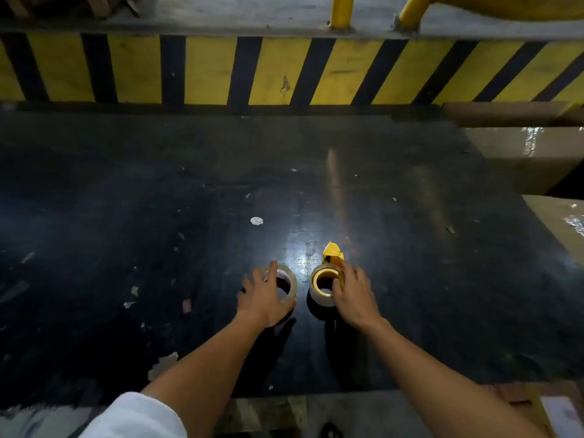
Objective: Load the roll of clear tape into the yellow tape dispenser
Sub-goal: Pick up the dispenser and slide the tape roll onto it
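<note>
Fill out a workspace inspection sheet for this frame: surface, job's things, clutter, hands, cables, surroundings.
Surface: dark work table, scuffed, with glare near its middle.
Job's things: roll of clear tape lying flat; yellow tape dispenser just right of it, with a tape roll apparently already around its hub.
Clutter: paper and tape scraps scattered across the table.
Hands: left hand spread over the clear roll, grip not clear; right hand on the dispenser's roll, fingers at its edge.
Cables: nothing seen.
Surroundings: yellow-and-black striped barrier behind the table; yellow posts above it; cardboard boxes at right.
</note>
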A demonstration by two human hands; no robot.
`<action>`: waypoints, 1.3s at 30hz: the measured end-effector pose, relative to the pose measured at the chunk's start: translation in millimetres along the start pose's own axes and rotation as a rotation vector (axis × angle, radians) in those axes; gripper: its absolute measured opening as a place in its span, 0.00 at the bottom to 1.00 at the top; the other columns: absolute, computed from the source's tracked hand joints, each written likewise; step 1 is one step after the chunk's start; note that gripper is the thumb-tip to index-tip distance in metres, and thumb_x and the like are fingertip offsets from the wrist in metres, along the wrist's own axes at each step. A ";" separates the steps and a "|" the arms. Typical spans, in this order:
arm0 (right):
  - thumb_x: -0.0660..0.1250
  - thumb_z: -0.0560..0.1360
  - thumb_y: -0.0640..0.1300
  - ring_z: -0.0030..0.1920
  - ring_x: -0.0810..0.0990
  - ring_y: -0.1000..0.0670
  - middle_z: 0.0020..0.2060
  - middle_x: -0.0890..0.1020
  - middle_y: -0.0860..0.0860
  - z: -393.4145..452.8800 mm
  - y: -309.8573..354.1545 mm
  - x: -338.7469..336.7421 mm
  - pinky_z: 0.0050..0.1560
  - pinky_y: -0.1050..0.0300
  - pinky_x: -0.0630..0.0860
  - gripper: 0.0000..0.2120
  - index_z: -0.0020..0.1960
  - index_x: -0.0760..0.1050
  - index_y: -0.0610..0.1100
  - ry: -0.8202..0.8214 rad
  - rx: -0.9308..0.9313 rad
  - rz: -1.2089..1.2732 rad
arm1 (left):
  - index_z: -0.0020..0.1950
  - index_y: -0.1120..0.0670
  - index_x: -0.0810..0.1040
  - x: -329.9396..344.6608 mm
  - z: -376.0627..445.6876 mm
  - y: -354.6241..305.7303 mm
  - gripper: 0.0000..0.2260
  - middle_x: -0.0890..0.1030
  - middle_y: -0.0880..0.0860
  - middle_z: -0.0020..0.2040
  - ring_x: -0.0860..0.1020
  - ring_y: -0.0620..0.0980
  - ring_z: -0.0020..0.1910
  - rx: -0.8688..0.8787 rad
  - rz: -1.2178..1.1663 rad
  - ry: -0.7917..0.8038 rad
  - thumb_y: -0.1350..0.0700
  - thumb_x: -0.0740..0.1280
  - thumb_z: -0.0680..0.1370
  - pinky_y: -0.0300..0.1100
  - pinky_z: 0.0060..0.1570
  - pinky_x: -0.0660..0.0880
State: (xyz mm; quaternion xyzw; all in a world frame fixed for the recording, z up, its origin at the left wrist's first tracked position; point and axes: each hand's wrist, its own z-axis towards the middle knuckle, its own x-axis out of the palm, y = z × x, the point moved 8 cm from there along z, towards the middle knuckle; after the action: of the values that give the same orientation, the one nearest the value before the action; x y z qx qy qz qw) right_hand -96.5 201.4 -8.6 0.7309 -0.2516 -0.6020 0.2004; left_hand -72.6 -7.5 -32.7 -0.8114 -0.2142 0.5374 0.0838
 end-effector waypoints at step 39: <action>0.70 0.77 0.46 0.29 0.80 0.54 0.34 0.84 0.51 -38.1 -52.5 -20.1 0.38 0.56 0.76 0.18 0.65 0.70 0.47 0.235 0.296 1.052 | 0.78 0.50 0.57 12.4 -10.7 -113.6 0.42 0.64 0.54 0.72 0.73 0.58 0.67 0.533 -0.054 0.094 0.49 0.76 0.70 0.53 0.64 0.75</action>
State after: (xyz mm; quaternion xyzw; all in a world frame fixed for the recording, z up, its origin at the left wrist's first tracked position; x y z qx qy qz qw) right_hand -55.6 254.9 -16.8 0.5893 -0.6403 -0.2935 0.3959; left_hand -88.1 100.5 3.0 -0.7787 -0.0828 0.5342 0.3183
